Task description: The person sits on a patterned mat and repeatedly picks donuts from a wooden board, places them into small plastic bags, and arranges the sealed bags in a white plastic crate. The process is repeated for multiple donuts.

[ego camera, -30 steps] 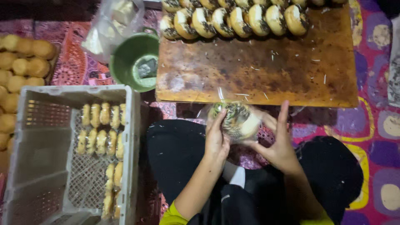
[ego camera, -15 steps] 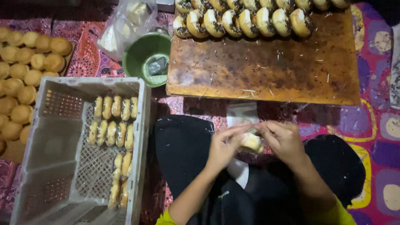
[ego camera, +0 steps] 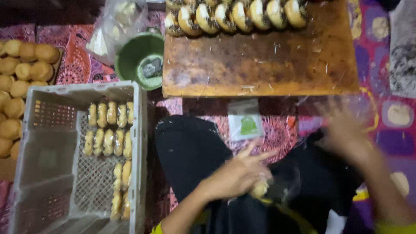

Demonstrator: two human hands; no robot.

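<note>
our left hand (ego camera: 236,175) lay over a bagged bun (ego camera: 260,189) in our lap, fingers curled on it. our right hand (ego camera: 344,130) was blurred below the board (ego camera: 260,65); we couldn't tell its fingers' state. a crate (ego camera: 52,143) stood to our left.

worn rough wooden board (ego camera: 260,65), matt grey plastic crate (ego camera: 39,143), glossy clear plastic bag (ego camera: 117,21)

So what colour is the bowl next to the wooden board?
Green; the bowl shows in the head view.
</note>
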